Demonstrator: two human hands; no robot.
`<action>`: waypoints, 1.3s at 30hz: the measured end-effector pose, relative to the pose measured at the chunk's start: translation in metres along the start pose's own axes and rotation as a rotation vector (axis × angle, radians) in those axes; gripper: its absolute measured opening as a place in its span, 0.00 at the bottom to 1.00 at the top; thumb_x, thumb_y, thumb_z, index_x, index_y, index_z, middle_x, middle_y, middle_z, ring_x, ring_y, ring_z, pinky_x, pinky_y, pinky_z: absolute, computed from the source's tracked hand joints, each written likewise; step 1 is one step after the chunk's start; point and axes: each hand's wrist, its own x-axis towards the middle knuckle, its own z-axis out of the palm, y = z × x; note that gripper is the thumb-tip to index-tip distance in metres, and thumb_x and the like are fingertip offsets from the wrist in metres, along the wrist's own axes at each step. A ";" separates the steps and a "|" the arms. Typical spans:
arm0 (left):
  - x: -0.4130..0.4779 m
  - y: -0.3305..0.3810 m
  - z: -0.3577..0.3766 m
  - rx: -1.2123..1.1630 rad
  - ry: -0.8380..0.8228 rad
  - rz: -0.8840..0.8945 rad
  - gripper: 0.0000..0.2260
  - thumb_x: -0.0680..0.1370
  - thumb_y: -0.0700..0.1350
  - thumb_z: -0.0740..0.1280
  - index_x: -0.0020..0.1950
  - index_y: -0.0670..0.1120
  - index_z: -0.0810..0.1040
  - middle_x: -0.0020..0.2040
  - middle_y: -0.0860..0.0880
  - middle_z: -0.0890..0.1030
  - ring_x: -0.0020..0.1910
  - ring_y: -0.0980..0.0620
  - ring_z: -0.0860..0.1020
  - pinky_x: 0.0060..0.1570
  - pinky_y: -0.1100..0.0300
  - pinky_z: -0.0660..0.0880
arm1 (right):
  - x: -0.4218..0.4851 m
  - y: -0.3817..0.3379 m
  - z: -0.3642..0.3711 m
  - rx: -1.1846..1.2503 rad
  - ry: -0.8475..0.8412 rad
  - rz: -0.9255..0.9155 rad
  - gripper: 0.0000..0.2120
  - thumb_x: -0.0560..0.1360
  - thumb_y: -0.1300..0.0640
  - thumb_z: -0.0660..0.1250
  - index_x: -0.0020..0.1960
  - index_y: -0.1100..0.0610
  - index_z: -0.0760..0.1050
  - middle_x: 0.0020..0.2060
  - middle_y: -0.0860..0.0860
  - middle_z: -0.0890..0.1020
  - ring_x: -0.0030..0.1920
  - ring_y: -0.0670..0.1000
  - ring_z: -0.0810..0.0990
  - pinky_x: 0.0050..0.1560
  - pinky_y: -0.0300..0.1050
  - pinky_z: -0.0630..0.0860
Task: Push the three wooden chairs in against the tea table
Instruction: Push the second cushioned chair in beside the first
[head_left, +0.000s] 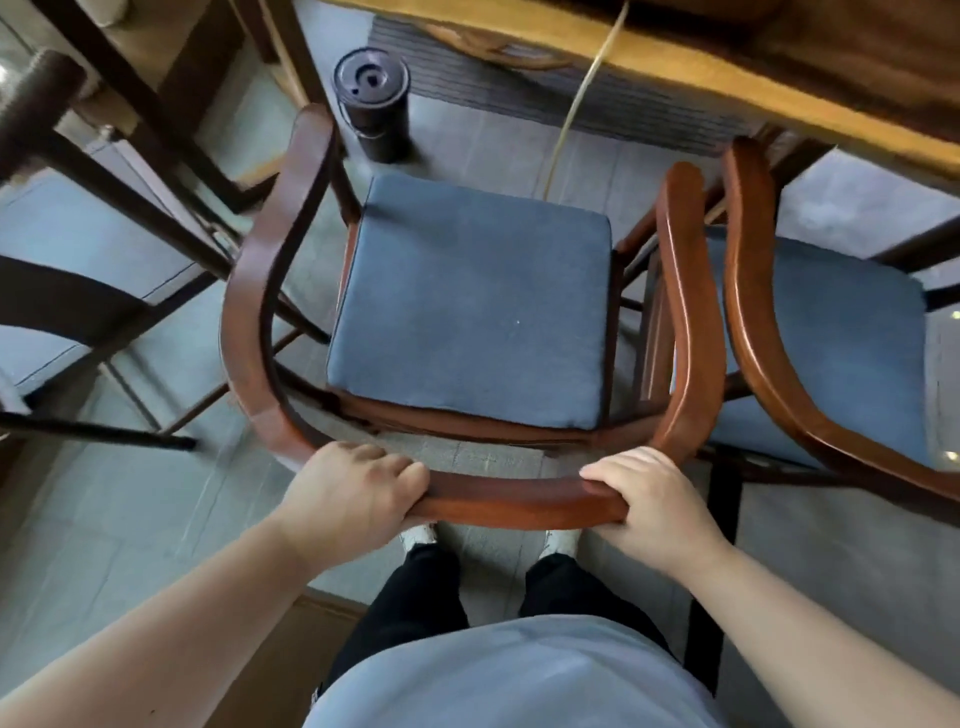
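Observation:
A wooden armchair (519, 499) with a curved reddish-brown back rail and a blue seat cushion (472, 301) stands right in front of me. My left hand (348, 493) grips the back rail at its left bend, and my right hand (649, 499) grips it at the right bend. A second matching chair (769, 338) stands close against its right side, its front under the tea table (727, 67), whose yellowish wooden edge runs across the top right. The front of the middle chair lies short of the table edge.
A dark cylindrical bin (374, 104) stands on the tiled floor ahead of the chair's left front corner. A pale cord (576, 109) hangs from the table to the floor. Dark wooden furniture legs (130, 145) crowd the left side. My feet stand just behind the chair.

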 end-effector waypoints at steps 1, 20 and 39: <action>-0.001 -0.002 0.001 0.001 0.001 0.019 0.20 0.77 0.60 0.62 0.35 0.46 0.69 0.27 0.50 0.73 0.24 0.45 0.74 0.22 0.57 0.72 | -0.001 -0.002 0.001 0.004 0.032 0.019 0.17 0.60 0.57 0.74 0.49 0.56 0.82 0.45 0.50 0.85 0.45 0.57 0.81 0.51 0.49 0.74; 0.043 -0.126 -0.029 0.068 -0.042 0.097 0.21 0.64 0.57 0.79 0.36 0.46 0.71 0.28 0.50 0.76 0.27 0.45 0.78 0.23 0.56 0.72 | 0.079 -0.038 0.006 -0.015 0.119 0.008 0.14 0.67 0.52 0.79 0.49 0.55 0.80 0.44 0.49 0.83 0.46 0.55 0.80 0.49 0.55 0.76; 0.085 -0.085 -0.019 0.046 -0.078 -0.087 0.19 0.61 0.58 0.80 0.35 0.48 0.74 0.29 0.53 0.77 0.28 0.46 0.78 0.25 0.56 0.75 | 0.134 0.051 -0.082 -0.393 -0.764 -0.012 0.14 0.67 0.56 0.69 0.47 0.49 0.66 0.41 0.49 0.78 0.40 0.53 0.76 0.46 0.48 0.72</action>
